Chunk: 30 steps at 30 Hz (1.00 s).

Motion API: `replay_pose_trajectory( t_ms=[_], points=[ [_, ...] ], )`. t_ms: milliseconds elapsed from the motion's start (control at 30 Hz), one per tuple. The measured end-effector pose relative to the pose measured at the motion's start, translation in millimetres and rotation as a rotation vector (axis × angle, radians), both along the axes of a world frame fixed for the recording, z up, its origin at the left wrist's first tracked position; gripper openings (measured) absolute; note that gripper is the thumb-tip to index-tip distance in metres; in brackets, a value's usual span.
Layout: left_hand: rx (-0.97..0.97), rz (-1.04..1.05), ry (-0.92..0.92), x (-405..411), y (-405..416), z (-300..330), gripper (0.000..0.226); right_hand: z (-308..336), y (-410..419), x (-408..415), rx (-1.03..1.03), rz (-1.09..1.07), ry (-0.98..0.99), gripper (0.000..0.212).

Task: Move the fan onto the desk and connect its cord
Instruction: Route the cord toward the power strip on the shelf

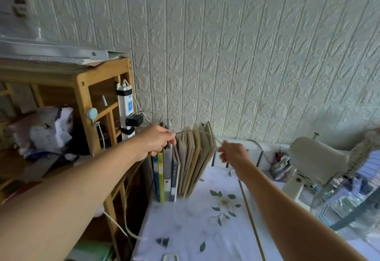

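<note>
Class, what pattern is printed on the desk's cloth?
White desk cloth printed with pale flowers and dark green leaves; the head view shows it best.

Two bare forearms, no sleeve on either one, no watch, no bracelet, no ring, left hand [157,141] uncovered with no glove, right hand [233,153] uncovered too, short plain fingernails on the left hand, both arms smooth and without any marking

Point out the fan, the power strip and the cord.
fan [314,158], head view, on its motor housing.
power strip [125,108], head view, on its white body by the blue socket.
cord [207,133], head view, on the stretch between the hands.
</note>
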<state>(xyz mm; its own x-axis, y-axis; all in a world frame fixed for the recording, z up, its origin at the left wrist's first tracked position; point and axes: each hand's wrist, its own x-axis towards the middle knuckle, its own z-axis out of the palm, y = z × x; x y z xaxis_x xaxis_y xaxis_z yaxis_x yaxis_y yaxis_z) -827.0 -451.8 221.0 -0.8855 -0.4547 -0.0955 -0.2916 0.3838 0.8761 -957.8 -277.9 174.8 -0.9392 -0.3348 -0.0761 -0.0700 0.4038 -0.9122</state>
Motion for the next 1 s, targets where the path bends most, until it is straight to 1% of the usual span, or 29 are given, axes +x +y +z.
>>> replay_pose_trajectory(
  t_ms=[33, 67, 100, 167, 200, 267, 300, 367, 400, 433, 467, 533, 567, 633, 700, 767, 833, 900, 967, 1000],
  points=[
    [0.003, -0.012, 0.006, 1.4, 0.6, 1.1, 0.033, 9.5, -12.0, 14.7, -0.098, 0.121, -0.045, 0.044],
    [0.003, -0.025, 0.009, 2.9, 2.1, 2.2, 0.032, 20.1, -24.3, 29.9, -0.154, 0.226, -0.060, 0.043],
    [0.002, -0.037, 0.011, 4.6, 3.9, 2.7, 0.032, 26.5, -36.2, 40.4, -0.171, 0.297, -0.041, 0.041],
    [0.028, -0.059, 0.022, 10.8, 4.9, 4.7, 0.031, 31.3, -51.4, 47.3, -0.103, 0.320, 0.058, 0.038],
    [0.057, -0.076, 0.029, 15.4, 2.9, 5.8, 0.031, 32.5, -53.7, 45.7, -0.078, 0.260, 0.075, 0.036],
    [0.115, -0.108, 0.022, 26.8, -6.5, 7.8, 0.030, 30.1, -45.6, 35.4, -0.071, 0.059, 0.077, 0.036],
    [0.138, -0.111, 0.014, 33.3, -13.5, 8.3, 0.029, 26.9, -37.6, 29.5, 0.005, -0.048, 0.108, 0.036],
    [0.185, -0.101, 0.009, 45.3, -27.8, 9.0, 0.029, 22.5, -18.6, 23.4, 0.256, -0.233, 0.171, 0.035],
    [0.207, -0.093, 0.009, 50.0, -33.9, 8.8, 0.029, 20.4, -12.0, 23.4, 0.291, -0.283, 0.170, 0.036],
    [0.225, -0.090, 0.011, 53.6, -38.6, 8.5, 0.029, 20.3, -10.2, 27.6, 0.238, -0.271, 0.138, 0.037],
    [0.239, -0.089, 0.016, 56.0, -41.0, 8.7, 0.029, 19.0, -13.3, 31.9, 0.114, -0.191, 0.085, 0.038],
    [0.237, -0.102, 0.031, 58.1, -40.5, 9.5, 0.028, 23.8, -29.2, 51.9, -0.068, 0.091, -0.017, 0.037],
    [0.211, -0.114, 0.034, 58.4, -37.9, 9.9, 0.028, 28.4, -40.9, 64.2, -0.114, 0.228, -0.036, 0.035],
    [0.147, -0.133, 0.036, 59.2, -32.3, 11.1, 0.027, 33.6, -61.4, 77.9, -0.148, 0.375, 0.002, 0.031],
    [0.108, -0.161, 0.029, 62.4, -30.0, 12.9, 0.025, 31.6, -69.5, 73.6, -0.185, 0.347, 0.044, 0.034],
    [0.030, -0.199, 0.006, 67.9, -32.1, 15.1, 0.020, 29.1, -62.8, 63.6, -0.291, 0.201, 0.036, 0.037],
    [-0.123, -0.209, -0.042, 72.9, -35.1, 15.7, 0.017, 30.4, -48.6, 54.4, -0.432, 0.039, 0.006, 0.042],
    [-0.283, -0.181, -0.063, 74.8, -39.9, 13.8, 0.020, 32.4, -39.2, 51.0, -0.573, -0.050, -0.052, 0.043],
    [-0.402, -0.113, -0.048, 74.5, -41.3, 13.4, 0.018, 33.4, -35.2, 53.9, -0.618, -0.018, -0.132, 0.043],
    [-0.409, -0.072, -0.031, 73.4, -41.7, 14.1, 0.016, 33.1, -34.5, 57.8, -0.612, 0.047, -0.191, 0.042]
  ],
)
